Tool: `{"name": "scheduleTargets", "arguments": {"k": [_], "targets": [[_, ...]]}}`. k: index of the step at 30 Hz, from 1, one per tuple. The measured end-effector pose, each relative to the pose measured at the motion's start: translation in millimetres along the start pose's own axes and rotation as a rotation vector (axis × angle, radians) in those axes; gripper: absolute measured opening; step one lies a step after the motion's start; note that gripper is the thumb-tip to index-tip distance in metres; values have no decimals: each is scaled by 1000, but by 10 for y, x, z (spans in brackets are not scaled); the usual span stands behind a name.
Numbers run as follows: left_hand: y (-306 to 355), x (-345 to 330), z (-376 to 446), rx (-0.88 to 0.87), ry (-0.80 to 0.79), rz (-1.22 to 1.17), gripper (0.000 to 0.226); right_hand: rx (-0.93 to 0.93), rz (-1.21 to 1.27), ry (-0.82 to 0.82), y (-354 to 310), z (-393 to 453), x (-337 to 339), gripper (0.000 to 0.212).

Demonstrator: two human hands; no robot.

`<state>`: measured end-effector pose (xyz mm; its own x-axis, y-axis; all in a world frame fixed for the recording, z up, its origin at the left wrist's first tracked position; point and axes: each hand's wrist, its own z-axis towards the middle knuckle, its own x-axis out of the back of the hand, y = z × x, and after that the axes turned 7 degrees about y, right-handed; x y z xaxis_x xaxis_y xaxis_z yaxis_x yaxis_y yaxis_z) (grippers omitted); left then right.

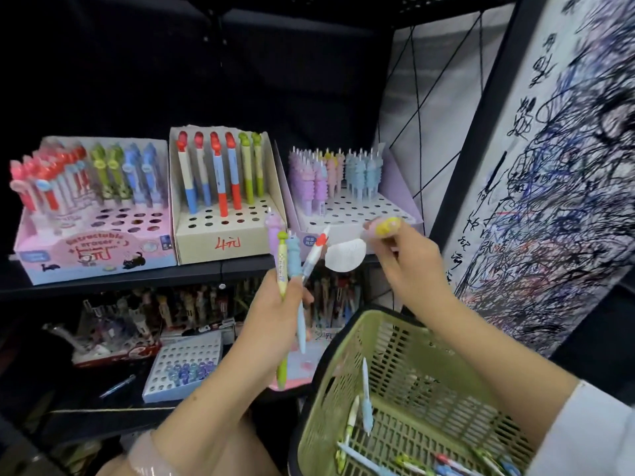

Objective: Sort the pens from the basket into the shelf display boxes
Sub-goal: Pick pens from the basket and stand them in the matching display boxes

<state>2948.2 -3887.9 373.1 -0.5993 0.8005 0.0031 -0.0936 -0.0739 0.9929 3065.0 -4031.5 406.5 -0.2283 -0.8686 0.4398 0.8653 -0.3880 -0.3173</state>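
Gripping upright pens [292, 269] (tops upward), left hand [271, 321]; right hand [402, 259] pinching a yellow-topped pen [386, 226] lying sideways.

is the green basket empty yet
Not empty. Several pens still lie inside the green basket, loose along its bottom.

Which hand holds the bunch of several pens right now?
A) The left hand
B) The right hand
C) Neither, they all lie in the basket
A: the left hand grips a bunch of pens upright in front of the shelf, while the right hand pinches only one yellow-topped pen near the purple display box.
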Motion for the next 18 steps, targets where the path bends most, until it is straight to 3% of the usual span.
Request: {"name": "scheduleTargets", "arguments": {"k": [2,4,7,10,12,18], "targets": [[65,9,101,8,0,-52,17,-234,105,-12,106,294,-121,1],[115,23,222,0,4,-72,18,-404,169,-10,247,574,-271,6],[175,60,410,-40,38,-75,19,-543,153,34,438,887,-473,13],[234,95,600,-70,37,-133,16,-564,108,48,576,1165,-665,8],[251,114,693,-84,18,-150,17,-534,43,17,651,1316,-786,15],[207,123,750,-96,4,-117,20,-443,-318,-269,787,1430,-1059,23]]}}
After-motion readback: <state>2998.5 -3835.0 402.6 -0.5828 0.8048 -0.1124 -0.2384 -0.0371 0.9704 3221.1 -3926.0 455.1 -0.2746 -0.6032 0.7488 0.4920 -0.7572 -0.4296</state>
